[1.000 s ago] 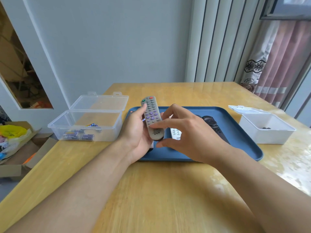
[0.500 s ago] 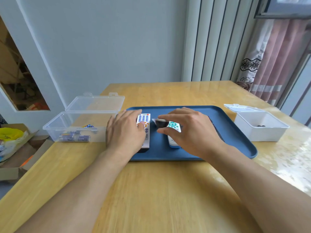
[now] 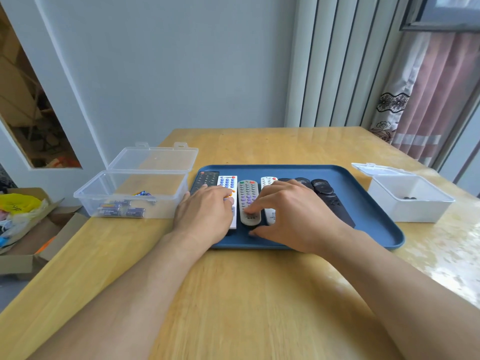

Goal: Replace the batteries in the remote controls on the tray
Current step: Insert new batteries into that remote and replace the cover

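A blue tray (image 3: 363,188) on the wooden table holds several remote controls side by side. From the left lie a black remote (image 3: 204,179), a white remote with blue buttons (image 3: 227,183), a grey remote with purple buttons (image 3: 248,196), a small white remote (image 3: 267,181) and black remotes (image 3: 323,189). My left hand (image 3: 205,216) rests flat on the white remote, fingers spread. My right hand (image 3: 293,211) lies over the small white remote, its fingertips touching the lower part of the grey remote. Neither hand grips anything.
A clear open box (image 3: 135,188) with several blue batteries (image 3: 122,210) stands left of the tray. A white open box (image 3: 407,201) with a few dark batteries (image 3: 410,198) stands at the right. A cardboard box (image 3: 28,235) sits on the floor at the left.
The grey remote, held up in both hands a second ago, now lies flat on the tray between the two white remotes. Both hands have come down onto the remotes.
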Demonstrator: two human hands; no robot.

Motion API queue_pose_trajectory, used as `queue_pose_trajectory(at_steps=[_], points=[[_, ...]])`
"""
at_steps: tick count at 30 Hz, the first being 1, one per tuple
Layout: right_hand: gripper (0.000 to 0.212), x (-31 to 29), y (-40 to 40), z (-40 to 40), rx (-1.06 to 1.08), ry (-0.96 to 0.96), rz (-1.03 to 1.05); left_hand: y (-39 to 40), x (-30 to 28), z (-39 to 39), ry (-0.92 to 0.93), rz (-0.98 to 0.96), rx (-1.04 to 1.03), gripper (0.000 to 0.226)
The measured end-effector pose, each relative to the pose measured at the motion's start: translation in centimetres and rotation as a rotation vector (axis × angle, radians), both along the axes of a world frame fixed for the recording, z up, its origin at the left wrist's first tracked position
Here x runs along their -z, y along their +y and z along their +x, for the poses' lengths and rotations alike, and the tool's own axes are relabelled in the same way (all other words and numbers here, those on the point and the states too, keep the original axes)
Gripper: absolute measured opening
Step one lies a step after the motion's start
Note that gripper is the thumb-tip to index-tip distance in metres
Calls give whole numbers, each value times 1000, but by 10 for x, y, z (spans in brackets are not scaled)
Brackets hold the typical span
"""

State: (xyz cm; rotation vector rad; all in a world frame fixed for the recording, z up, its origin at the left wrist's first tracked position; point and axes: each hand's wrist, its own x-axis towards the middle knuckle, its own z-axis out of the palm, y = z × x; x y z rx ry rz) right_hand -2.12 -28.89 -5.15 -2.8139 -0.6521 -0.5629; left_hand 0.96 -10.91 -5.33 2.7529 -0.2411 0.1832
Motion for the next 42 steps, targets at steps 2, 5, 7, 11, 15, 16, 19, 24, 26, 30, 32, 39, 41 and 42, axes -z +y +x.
queue_pose_trajectory(at_steps=[2, 5, 7, 11, 15, 16, 19, 24, 26, 30, 32, 39, 41, 42], points=[[39, 1, 0, 0, 2, 28, -12, 0, -1, -1, 3, -4, -2, 38], [36, 0, -2, 1, 3, 118, 9, -2, -2, -4, 12, -12, -15, 39], [36, -1, -2, 1, -4, 176, 50, -3, -1, -3, 14, -20, -20, 41], [40, -6, -9, 3, 215, 121, 102, -3, 4, 2, -25, -4, -5, 49], [58, 0, -26, 7, 563, 315, 31, -1, 9, 5, -12, 23, 32, 59], [60, 2, -28, 8, 575, 372, 50, -1, 10, 5, 3, 37, 41, 61], [64, 9, -25, 11, 574, 472, 55, -2, 10, 5, 31, 82, 60, 60], [65, 16, -19, 13, 585, 459, 33, -4, 7, 1, 74, 121, 103, 52], [65, 17, -17, 14, 582, 446, 28, -4, 8, 0, 80, 121, 114, 51], [69, 18, -15, 13, 591, 445, 22, -4, 7, 0, 74, 120, 110, 50], [70, 17, -14, 12, 566, 392, 23, -4, 7, 0, 73, 117, 110, 50], [56, 7, 4, -1, 258, 258, -119, -3, 7, 1, 75, 122, 117, 51], [51, 6, 7, -2, 269, 248, -110, -3, 7, 1, 75, 125, 118, 51], [49, 5, 7, -3, 276, 228, -121, -3, 8, 2, 76, 127, 118, 52]])
